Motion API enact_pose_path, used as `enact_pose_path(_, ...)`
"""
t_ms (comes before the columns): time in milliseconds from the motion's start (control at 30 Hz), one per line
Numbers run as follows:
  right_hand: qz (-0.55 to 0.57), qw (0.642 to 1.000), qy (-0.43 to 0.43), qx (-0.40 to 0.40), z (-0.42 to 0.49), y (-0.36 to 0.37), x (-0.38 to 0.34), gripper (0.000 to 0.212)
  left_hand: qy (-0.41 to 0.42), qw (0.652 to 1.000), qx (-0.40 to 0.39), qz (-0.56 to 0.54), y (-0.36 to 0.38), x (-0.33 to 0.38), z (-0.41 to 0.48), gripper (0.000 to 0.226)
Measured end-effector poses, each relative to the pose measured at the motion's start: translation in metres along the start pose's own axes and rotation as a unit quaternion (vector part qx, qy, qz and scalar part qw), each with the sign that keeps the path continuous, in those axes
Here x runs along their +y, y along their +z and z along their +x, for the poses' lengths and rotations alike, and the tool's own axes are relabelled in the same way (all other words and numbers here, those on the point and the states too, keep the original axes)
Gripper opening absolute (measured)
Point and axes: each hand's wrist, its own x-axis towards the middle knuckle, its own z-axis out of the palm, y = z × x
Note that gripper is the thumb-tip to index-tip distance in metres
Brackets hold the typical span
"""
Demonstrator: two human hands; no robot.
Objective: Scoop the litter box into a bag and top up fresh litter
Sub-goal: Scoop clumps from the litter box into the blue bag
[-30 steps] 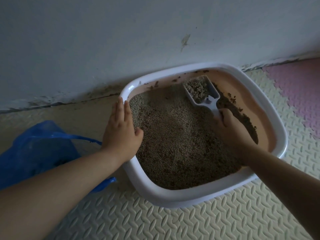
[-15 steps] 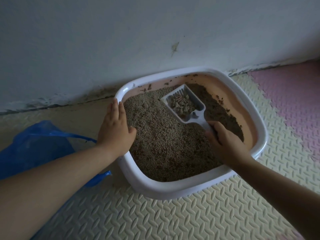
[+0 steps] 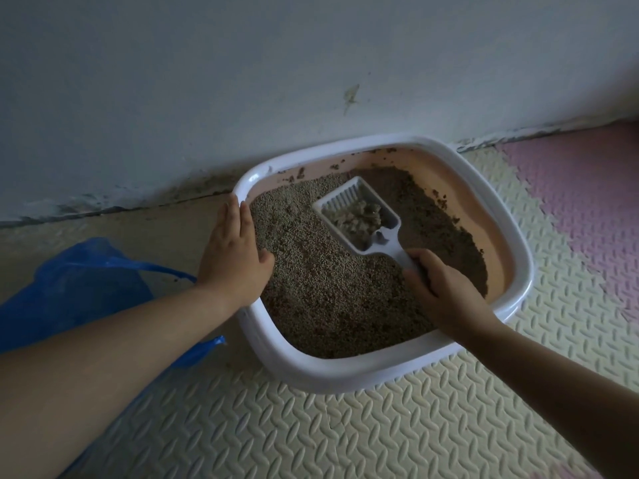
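White plastic is forming the broad, rounded rim of the litter box (image 3: pixel 345 378), which is sitting on the floor against the wall (image 3: pixel 242 81); its inner walls are showing a peach tone. In the head view, the only one, the right hand (image 3: pixel 446 292) is wrapping its fingers round the handle of a pale slotted scoop (image 3: pixel 345 202), which appears to be hanging just clear of the litter (image 3: pixel 328 299) in the far half of the box. The scoop is carrying a few greyish clumps (image 3: pixel 361 219) bunched toward its heel. Its long axis is running diagonally from the right hand up and away to the left. The left hand (image 3: pixel 231 261) is lying flat on the left rim, fingers straight and together, gripping nothing.

The blue bag (image 3: pixel 86 288), thin crumpled film, is slumping on the floor left of the box, beyond the left forearm. It is therefore lying on the opposite side from the scoop-holding hand, and the left hand is the nearer one. The load will probably need to cross the box and the left rim. Whether the bag's mouth is standing open I cannot tell. The litter is looking fine, granular and grey-brown, darker along the right wall. The floor mat (image 3: pixel 345 437) is showing embossed cream foam, with a pink tile (image 3: pixel 587 188) to the right.
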Motion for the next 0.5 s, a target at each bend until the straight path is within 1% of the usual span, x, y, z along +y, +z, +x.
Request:
enact_pose_path(133,0.005,1.0,0.002,0.008,-0.0004,-0.002,0.0009,0.022,0.005,1.0,0.0,-0.002,0.0004,-0.0015,0.0007,0.079)
enact_pose_path(233,-0.017,1.0,-0.02,0.003,-0.0022,-0.0003,0.0001,0.022,0.005,1.0,-0.002,-0.001,0.0012,-0.0023,0.0012,0.079)
enact_pose_path(300,-0.003,1.0,-0.009,0.006,-0.0024,0.0006,-0.0004,0.022,0.005,1.0,-0.001,0.001,0.0013,-0.0025,0.0011,0.079)
enact_pose_path(400,-0.028,0.999,-0.027,0.002,-0.0012,0.0022,0.0017,0.025,0.004,1.0,-0.002,0.001,0.0003,-0.0011,0.0006,0.079)
enact_pose_path(500,-0.021,1.0,-0.012,0.013,-0.0009,0.0009,0.003,0.025,0.003,1.0,-0.002,0.0,-0.0003,-0.0011,0.0001,0.079)
